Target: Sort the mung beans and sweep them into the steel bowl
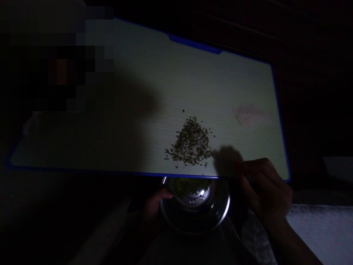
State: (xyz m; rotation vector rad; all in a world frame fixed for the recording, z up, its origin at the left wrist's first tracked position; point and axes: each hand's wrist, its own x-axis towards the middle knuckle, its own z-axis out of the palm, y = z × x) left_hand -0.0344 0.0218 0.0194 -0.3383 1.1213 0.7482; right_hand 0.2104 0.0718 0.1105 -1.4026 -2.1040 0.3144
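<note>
- bowl (193, 217) faces up, far side hidden by the board (193, 81), long axis running sideways
- left hand (153, 206) grips bowl
- right hand (266, 187) curled, too dark to tell what's held

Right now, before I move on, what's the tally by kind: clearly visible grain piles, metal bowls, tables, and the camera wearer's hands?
Piles: 2 (green pile, pale pile)
Metal bowl: 1
Table: 1
Wearer's hands: 2 (left hand, right hand)
Total: 6
</note>
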